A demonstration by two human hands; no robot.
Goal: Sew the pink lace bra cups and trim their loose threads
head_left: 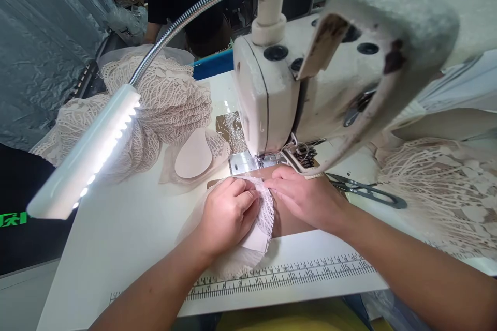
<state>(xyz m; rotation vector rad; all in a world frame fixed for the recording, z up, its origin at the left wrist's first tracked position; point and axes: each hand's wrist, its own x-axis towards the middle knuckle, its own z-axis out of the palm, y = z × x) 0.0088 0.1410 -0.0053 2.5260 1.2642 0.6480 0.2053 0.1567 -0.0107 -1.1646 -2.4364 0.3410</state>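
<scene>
My left hand (229, 213) lies curled over a small piece of pale lace fabric (264, 220) on the sewing table, its fingers pressing and gripping the lace edge. My right hand (305, 194) rests beside it, fingers pinched together on the same lace piece just in front of the presser foot (272, 159) of the cream sewing machine (310, 77). The needle itself is hidden behind the machine head. A beige fabric layer lies under both hands.
A gooseneck LED lamp (89, 158) hangs over the left. A lace pile (163, 103) and a beige cup-shaped piece (194, 158) sit behind. Thread snips (365, 189) lie right, more lace (442, 191) beyond. A printed ruler (279, 274) runs along the table's front. Another person in black stands at the back.
</scene>
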